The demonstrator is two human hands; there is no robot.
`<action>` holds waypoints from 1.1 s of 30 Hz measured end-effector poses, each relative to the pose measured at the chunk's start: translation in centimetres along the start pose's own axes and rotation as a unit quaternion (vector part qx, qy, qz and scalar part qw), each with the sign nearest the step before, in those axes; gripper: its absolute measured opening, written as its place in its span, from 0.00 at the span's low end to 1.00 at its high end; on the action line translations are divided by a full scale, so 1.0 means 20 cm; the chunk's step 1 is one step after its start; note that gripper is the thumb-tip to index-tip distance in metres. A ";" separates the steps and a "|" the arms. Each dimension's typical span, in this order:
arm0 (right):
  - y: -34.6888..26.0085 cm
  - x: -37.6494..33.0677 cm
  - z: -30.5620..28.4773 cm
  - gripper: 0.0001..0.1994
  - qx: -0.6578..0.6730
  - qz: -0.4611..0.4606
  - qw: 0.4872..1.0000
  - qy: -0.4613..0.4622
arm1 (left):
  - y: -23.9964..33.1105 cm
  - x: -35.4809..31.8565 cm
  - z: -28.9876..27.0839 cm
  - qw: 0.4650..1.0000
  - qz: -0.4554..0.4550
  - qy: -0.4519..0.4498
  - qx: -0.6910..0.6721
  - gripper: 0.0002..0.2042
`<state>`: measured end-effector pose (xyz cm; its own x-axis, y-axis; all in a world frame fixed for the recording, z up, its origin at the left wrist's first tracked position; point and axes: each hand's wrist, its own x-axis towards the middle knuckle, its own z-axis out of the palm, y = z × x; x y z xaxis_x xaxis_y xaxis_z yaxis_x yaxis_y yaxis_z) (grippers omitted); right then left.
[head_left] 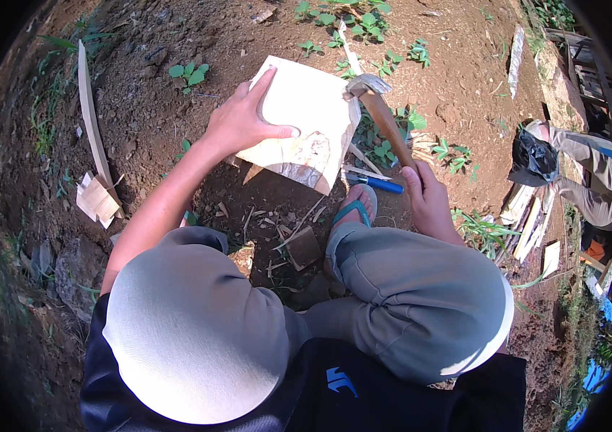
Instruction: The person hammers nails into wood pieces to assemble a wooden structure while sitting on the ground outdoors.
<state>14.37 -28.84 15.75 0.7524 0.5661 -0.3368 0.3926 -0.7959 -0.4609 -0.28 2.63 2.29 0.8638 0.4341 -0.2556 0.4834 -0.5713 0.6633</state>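
A pale square wooden board with a dark knotty patch at its near edge is in front of me, raised above the soil. My left hand lies on its left side, thumb and fingers spread over the top. My right hand is wrapped round the wooden handle of a claw hammer. The metal head of the hammer is at the board's right edge; whether it touches the wood I cannot tell. Just below the board's near right corner, a tool with a blue handle lies by my sandalled foot.
A small wood block and shavings lie between my feet. To the left is a long wood strip with offcuts. At the right, another person's legs and a black plastic bag stand near split wood pieces. Small green plants grow beyond the board.
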 end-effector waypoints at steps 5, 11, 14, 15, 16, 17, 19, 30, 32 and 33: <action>-0.11 0.03 -0.30 0.17 0.065 -0.085 0.983 0.150 | -0.02 0.00 0.00 0.999 0.021 -0.003 -0.027 0.67; 0.07 0.05 0.01 0.13 -0.096 0.013 0.995 -0.032 | 0.00 0.03 -0.01 0.999 0.009 -0.002 -0.053 0.68; 0.06 0.09 0.04 0.13 -0.084 0.006 0.996 -0.007 | -0.04 0.05 -0.03 0.996 0.036 0.003 -0.078 0.67; 0.06 0.08 0.04 0.13 -0.059 -0.001 0.998 0.002 | -0.06 0.04 0.00 0.995 0.050 0.000 -0.084 0.67; 0.06 0.07 0.05 0.12 -0.031 -0.008 0.999 0.009 | -0.02 0.00 -0.04 0.997 0.005 -0.009 -0.074 0.62; 0.06 0.05 0.05 0.12 -0.015 -0.007 1.000 0.013 | -0.03 -0.01 -0.02 0.995 0.008 0.003 -0.103 0.60; 0.03 0.00 0.04 0.12 0.018 -0.006 1.000 0.023 | -0.06 -0.03 0.03 0.987 0.014 0.029 -0.160 0.56; 0.06 0.08 0.06 0.15 0.028 -0.023 0.999 0.016 | -0.03 -0.09 -0.02 0.995 0.040 0.033 -0.086 0.40; 0.03 0.11 0.04 0.16 0.048 -0.022 0.998 0.021 | -0.03 -0.11 -0.06 0.994 0.045 0.001 -0.100 0.41; 0.02 0.13 0.02 0.16 0.060 -0.022 0.998 0.018 | -0.02 -0.12 -0.10 0.993 0.047 -0.016 -0.106 0.42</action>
<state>16.20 -27.55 14.38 0.7549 0.5902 -0.2861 0.3605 -0.7378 -0.5707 -2.91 3.17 3.99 0.9092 0.3613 -0.2068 0.3634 -0.4465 0.8177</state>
